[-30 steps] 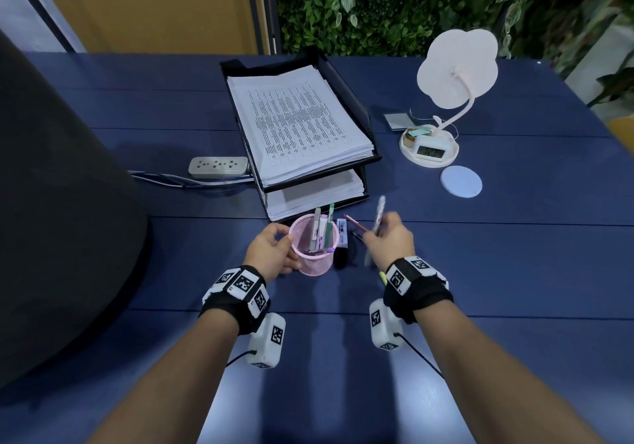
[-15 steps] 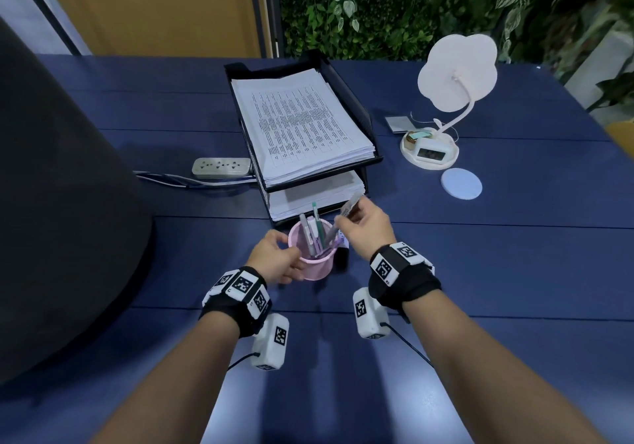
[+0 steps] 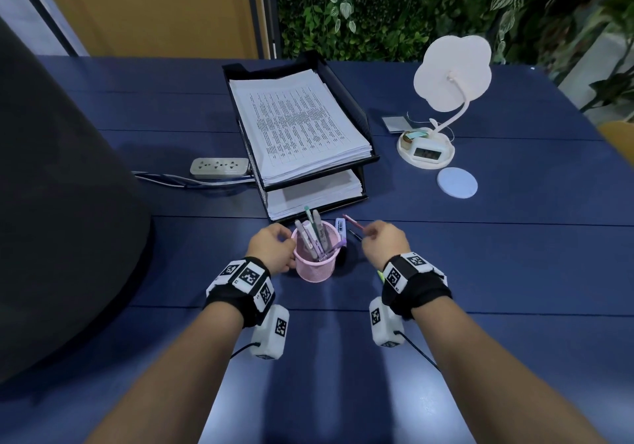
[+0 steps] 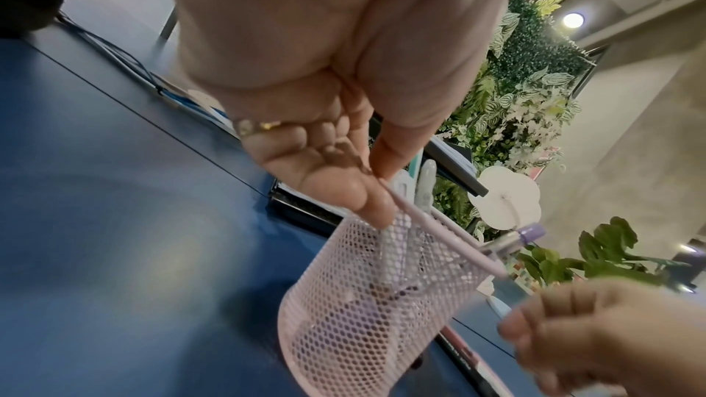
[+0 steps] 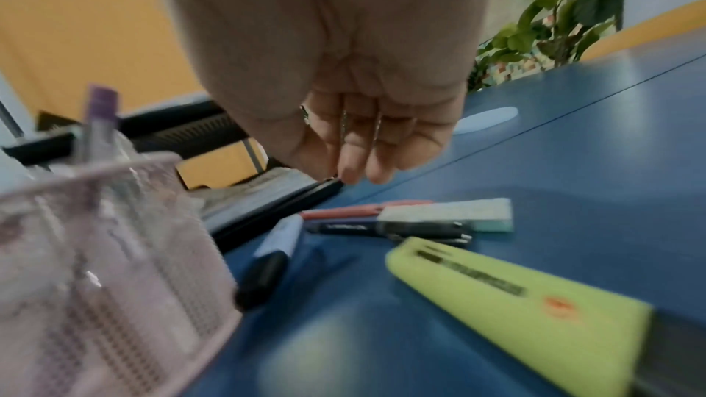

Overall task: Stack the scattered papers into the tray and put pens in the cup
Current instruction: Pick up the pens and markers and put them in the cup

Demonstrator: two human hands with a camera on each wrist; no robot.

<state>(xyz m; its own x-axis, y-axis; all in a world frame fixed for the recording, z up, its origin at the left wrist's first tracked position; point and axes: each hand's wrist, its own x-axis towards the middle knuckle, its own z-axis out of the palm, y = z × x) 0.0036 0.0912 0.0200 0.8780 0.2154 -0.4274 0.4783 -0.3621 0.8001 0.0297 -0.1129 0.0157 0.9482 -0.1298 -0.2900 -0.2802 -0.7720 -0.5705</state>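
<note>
Since half a second ago our right hand [image 3: 384,246] has left the cup [image 3: 316,256] and swung out to the right, over the loose pens on the desk [image 3: 514,272]; the pen it carried now stands in the cup with the others. Fingers [image 5: 359,159] hang down together, relaxed and empty, tips just above the dark pen [image 5: 386,227]. Whether they touch anything we cannot tell, the wrist view is blurred.

Our left hand [image 3: 272,249] has not moved; thumb and fingers [image 4: 367,201] pinch the cup's rim and keep it steady.

Left on the desk, just right of the cup:
- a red pen [image 5: 344,210]
- the dark pen
- a white marker with a black cap [image 5: 273,249]
- a yellow highlighter [image 5: 508,298] nearest our wrist
- a pale block [image 5: 447,212], maybe an eraser

Papers [image 3: 298,124] already lie stacked in both levels of the tray [image 3: 356,107]; we see no loose sheets. So we judge that only the pens remain, and the next pickup is likely the red or dark one.
</note>
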